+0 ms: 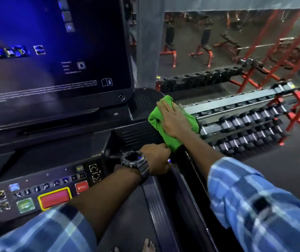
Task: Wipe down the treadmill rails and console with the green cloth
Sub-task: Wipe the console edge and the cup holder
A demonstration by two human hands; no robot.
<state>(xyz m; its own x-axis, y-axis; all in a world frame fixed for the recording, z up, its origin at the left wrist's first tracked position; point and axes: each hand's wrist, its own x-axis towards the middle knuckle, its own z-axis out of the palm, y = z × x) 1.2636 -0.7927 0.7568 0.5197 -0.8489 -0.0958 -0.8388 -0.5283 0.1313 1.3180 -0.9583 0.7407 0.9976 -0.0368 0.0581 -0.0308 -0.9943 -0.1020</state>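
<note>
A green cloth [156,122] lies spread over the right end of the black treadmill console [138,135], beside the lit screen [45,51]. My right hand [174,119] presses flat on the cloth with straight fingers. My left hand [156,159], with a dark watch on its wrist, grips the console's edge near the top of the right rail [165,206], just below the cloth's lower corner. Whether its fingers touch the cloth cannot be told.
The button panel [45,191] with a red stop key sits at lower left. To the right, beyond the treadmill, stands a dumbbell rack [245,128] with red frames, and a mirror [236,42] behind it. Bare toes [147,245] show on the belt.
</note>
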